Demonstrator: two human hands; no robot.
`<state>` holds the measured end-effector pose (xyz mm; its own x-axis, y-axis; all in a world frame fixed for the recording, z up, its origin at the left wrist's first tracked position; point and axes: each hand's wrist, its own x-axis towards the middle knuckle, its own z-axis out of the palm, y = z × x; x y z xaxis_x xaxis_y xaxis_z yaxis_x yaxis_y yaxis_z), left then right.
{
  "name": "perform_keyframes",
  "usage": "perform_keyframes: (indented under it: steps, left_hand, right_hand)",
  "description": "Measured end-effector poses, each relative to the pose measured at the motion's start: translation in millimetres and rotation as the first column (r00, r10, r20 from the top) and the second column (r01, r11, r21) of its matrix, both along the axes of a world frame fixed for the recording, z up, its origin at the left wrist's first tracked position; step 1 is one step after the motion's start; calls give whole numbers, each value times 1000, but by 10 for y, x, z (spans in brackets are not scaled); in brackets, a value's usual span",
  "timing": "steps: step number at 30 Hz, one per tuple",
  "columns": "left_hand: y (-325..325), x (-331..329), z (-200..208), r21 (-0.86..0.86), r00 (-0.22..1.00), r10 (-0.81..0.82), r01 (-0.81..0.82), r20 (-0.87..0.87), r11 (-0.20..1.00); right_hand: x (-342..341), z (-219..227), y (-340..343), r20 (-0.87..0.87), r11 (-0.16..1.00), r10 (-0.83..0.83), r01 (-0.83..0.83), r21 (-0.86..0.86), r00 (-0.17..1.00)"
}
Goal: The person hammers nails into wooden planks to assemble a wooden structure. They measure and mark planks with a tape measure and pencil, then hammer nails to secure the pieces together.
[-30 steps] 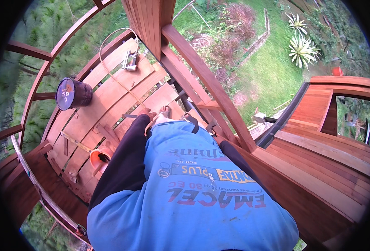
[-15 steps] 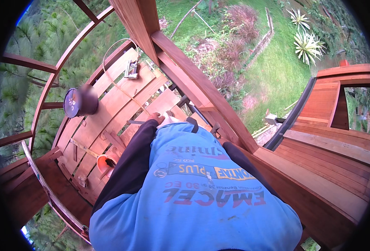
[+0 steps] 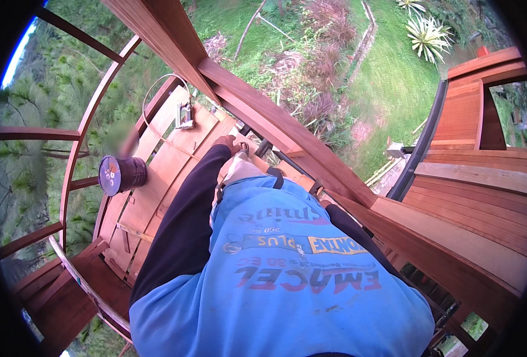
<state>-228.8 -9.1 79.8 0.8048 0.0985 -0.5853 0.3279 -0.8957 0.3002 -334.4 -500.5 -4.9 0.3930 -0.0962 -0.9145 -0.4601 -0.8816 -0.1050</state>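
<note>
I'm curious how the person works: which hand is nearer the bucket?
Left. The left hand is right of the bucket; the right hand, mostly hidden, is farther right, past the shirt.

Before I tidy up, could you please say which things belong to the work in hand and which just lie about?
Probably belonging: planks by the left hand; nail gun, hose (unheld).
Probably just lying about: dark bucket, light strip.

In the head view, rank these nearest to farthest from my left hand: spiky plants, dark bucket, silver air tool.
1. Silver air tool: on the planks, ahead and left of your left hand.
2. Dark bucket: farther left, by the planks' edge.
3. Spiky plants: far right, by the grass.
</note>
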Motion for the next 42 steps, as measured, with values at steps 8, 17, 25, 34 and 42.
perform_keyframes:
  steps: [8, 17, 25, 34, 42]
  left_hand:
    - [-124, 1125, 243, 149, 874, -476, 460, 97, 876]
    - [133, 2204, -193, 328, 677, -708, 635, 201, 700]
    - [-13, 2713, -563, 305, 486, -874, 829, 21, 468]
    - [-183, 2696, -62, 219, 379, -922, 909, -79, 355]
    - [-170, 2443, -151, 344, 541, -837, 803, -79, 487]
  right_hand:
    - [-210, -9, 495, -21, 984, -179, 179, 1, 984]
    - [-657, 253, 1363, -43, 886, -464, 462, -45, 885]
    - [-1307, 482, 2149, -3, 694, -718, 715, -77, 696]
    - [-1970, 746, 2631, -39, 532, -846, 835, -143, 532]
    - [-2020, 731, 2555, -99, 512, -859, 852, -109, 503]
